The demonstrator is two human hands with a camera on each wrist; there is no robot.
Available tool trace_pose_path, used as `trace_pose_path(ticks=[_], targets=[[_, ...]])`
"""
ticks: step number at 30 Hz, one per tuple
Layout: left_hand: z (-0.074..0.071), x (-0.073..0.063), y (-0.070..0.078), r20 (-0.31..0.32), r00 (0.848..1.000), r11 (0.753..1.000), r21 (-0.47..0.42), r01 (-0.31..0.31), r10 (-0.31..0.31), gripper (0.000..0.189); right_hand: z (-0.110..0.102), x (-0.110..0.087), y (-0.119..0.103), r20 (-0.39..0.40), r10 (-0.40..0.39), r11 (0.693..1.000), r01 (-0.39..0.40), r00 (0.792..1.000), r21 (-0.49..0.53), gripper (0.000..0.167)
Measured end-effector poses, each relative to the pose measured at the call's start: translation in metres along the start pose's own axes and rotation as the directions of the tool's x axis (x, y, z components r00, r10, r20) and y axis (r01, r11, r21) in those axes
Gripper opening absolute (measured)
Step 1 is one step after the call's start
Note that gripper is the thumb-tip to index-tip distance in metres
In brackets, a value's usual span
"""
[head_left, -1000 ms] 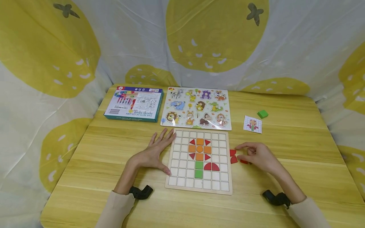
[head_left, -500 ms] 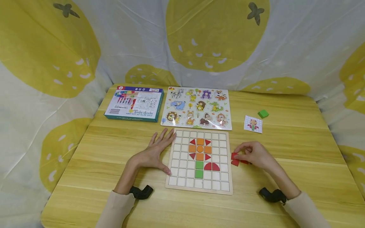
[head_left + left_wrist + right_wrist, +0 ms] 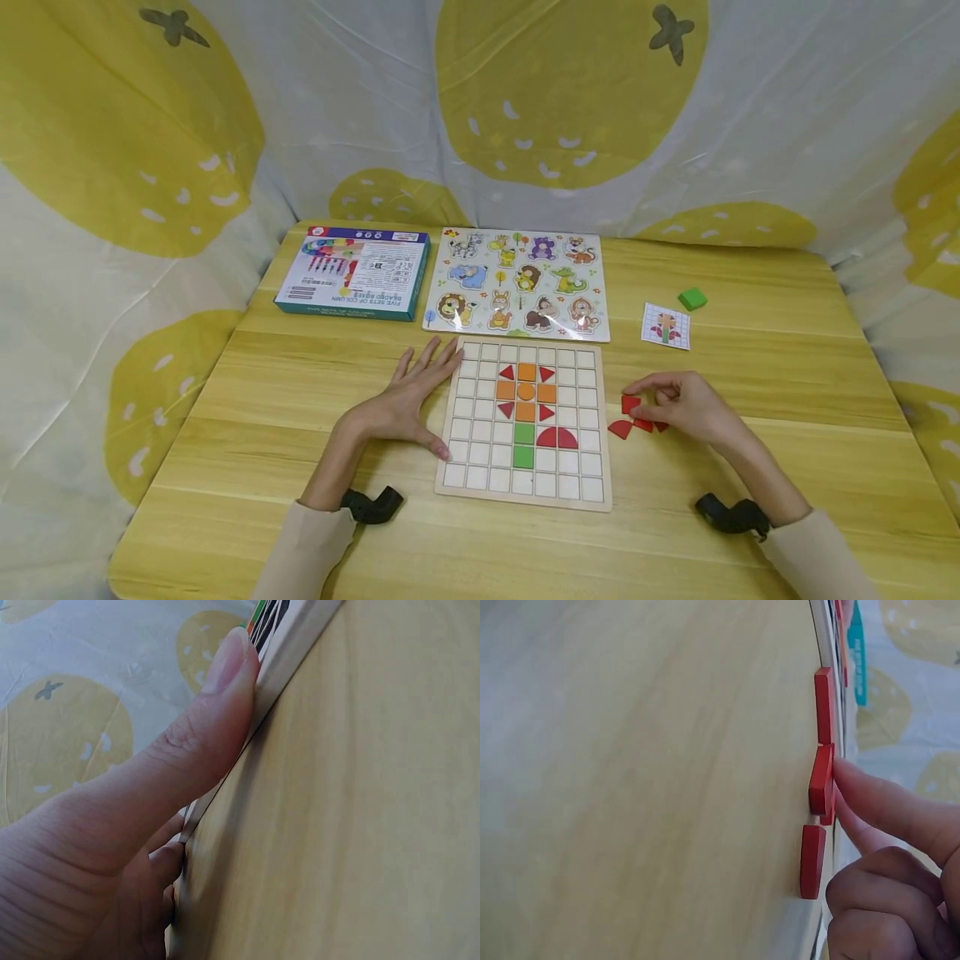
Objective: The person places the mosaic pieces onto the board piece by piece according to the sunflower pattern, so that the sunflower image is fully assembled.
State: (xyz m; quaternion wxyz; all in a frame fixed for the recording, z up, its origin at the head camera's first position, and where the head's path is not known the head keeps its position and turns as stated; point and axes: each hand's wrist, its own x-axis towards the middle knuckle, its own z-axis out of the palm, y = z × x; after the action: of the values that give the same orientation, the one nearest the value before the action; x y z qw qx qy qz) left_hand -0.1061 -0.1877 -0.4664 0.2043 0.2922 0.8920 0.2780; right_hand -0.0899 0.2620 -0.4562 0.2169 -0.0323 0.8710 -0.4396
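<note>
A wooden grid board (image 3: 448, 482) lies before me, bearing orange, red and green tiles laid as a flower shape. My left hand (image 3: 405, 404) rests spread along its left edge; in the left wrist view the thumb (image 3: 191, 746) touches the board's side. Right of the board, my right hand (image 3: 686, 408) pinches a red tile (image 3: 630, 403) between thumb and index finger, the other fingers curled in. Around it lie more red tiles, including a quarter-circle tile (image 3: 620, 429) and one partly under the hand. In the right wrist view the thumb meets a red tile (image 3: 821, 780).
A small pattern card (image 3: 665, 326) lies beyond the right hand, a green block (image 3: 692, 299) just past it. An animal puzzle board (image 3: 517, 283) sits behind the grid board, with a flat toy box (image 3: 352, 275) to its left. Patterned cloth hangs around the table.
My right hand has closed on a red tile and drawn it slightly right, away from the board and apart from the quarter-circle tile. The left hand stays in place.
</note>
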Motion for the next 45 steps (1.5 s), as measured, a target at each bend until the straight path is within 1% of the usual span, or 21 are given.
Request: trace_pose_path(ticks=[4, 7, 12, 17, 20, 23, 26, 28, 31, 33, 38, 42, 45], targets=[[0.000, 0.000, 0.000, -0.002, 1.000, 1.000, -0.001, 0.000, 0.000, 0.144, 0.000, 0.002, -0.002, 0.014, 0.001, 1.000, -0.001, 1.000, 0.000, 0.037], [0.000, 0.000, 0.000, -0.003, 1.000, 1.000, -0.001, 0.000, 0.000, 0.144, 0.000, 0.003, -0.005, 0.003, 0.005, 1.000, -0.005, 1.000, -0.015, 0.035], [0.000, 0.000, 0.000, -0.002, 1.000, 1.000, 0.000, -0.003, 0.003, 0.144, 0.002, 0.004, -0.008, -0.016, -0.016, 0.998, 0.015, 1.000, -0.058, 0.031], [-0.001, 0.000, 0.000, 0.000, 1.000, 1.000, 0.004, -0.001, 0.001, 0.144, 0.007, 0.002, -0.013, -0.070, -0.045, 0.990, 0.035, 0.997, -0.139, 0.030], [-0.001, 0.000, 0.000, 0.002, 1.000, 1.000, 0.008, 0.000, 0.000, 0.145, 0.012, -0.001, -0.020, -0.091, -0.076, 0.988, 0.063, 0.993, -0.141, 0.029], [-0.001, 0.000, 0.001, 0.002, 1.000, 1.000, 0.011, 0.000, 0.000, 0.145, 0.023, -0.007, -0.029, -0.058, -0.134, 0.988, 0.128, 0.989, -0.090, 0.026], [-0.001, 0.000, 0.002, 0.004, 1.000, 1.000, 0.016, 0.001, -0.001, 0.145, 0.041, -0.013, -0.041, 0.020, -0.170, 0.984, 0.170, 0.985, -0.044, 0.023], [0.000, 0.000, 0.002, 0.005, 1.000, 1.000, 0.017, 0.002, -0.002, 0.145, 0.054, -0.015, -0.049, 0.066, -0.162, 0.986, 0.165, 0.985, -0.036, 0.022], [0.000, 0.000, 0.002, 0.004, 1.000, 1.000, 0.018, 0.005, -0.005, 0.145, 0.072, -0.017, -0.060, 0.108, -0.137, 0.989, 0.143, 0.985, -0.043, 0.022], [0.000, 0.000, 0.001, 0.002, 1.000, 1.000, 0.019, 0.003, -0.003, 0.145, 0.083, -0.016, -0.066, 0.116, -0.128, 0.989, 0.135, 0.985, -0.054, 0.021], [0.000, 0.000, 0.001, -0.002, 1.000, 1.000, 0.025, -0.007, 0.007, 0.144, 0.099, -0.015, -0.072, 0.115, -0.150, 0.981, 0.162, 0.982, -0.106, 0.020], [0.000, 0.000, 0.000, -0.002, 1.000, 1.000, 0.025, -0.006, 0.006, 0.145, 0.104, -0.015, -0.074, 0.103, -0.156, 0.974, 0.170, 0.982, -0.149, 0.022], [0.000, 0.001, 0.000, -0.001, 1.000, 1.000, 0.026, -0.005, 0.005, 0.146, 0.103, -0.014, -0.074, 0.091, -0.149, 0.975, 0.161, 0.985, -0.151, 0.023]])
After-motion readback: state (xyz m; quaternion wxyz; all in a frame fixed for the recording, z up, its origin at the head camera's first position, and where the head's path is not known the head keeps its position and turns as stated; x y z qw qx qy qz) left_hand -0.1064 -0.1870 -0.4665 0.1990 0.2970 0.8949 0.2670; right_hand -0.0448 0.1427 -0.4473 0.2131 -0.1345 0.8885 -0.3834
